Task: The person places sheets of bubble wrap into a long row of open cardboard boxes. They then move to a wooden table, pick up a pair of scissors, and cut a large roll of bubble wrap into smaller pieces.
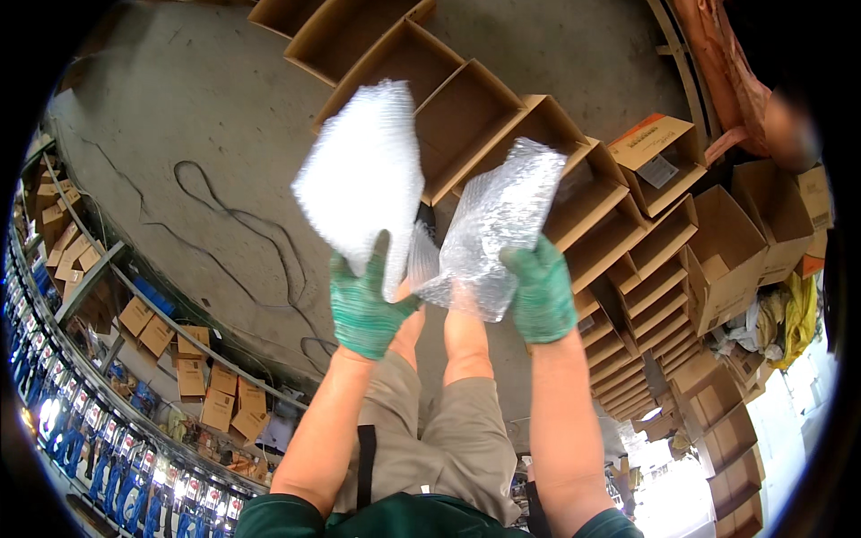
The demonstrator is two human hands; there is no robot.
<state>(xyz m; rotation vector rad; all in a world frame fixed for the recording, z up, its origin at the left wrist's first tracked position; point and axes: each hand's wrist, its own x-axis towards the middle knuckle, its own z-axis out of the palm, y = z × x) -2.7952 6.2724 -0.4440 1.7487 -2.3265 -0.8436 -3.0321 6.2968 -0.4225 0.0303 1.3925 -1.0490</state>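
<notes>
Both green-gloved hands are up over the person's knees. The left hand (363,305) pinches the lower edge of a white bubble-wrap sheet (363,175), thumb in front, fingers closed behind it. The right hand (541,289) clamps a clear bubble-wrap pouch (489,229) by its right side, fingers curled around it. The two pieces sit just beside each other, above the concrete floor (179,117). A row of open cardboard boxes (466,117) runs behind them.

Grey concrete floor (206,117) — open cardboard boxes (466,117) in row, shelving (81,269) left.
</notes>
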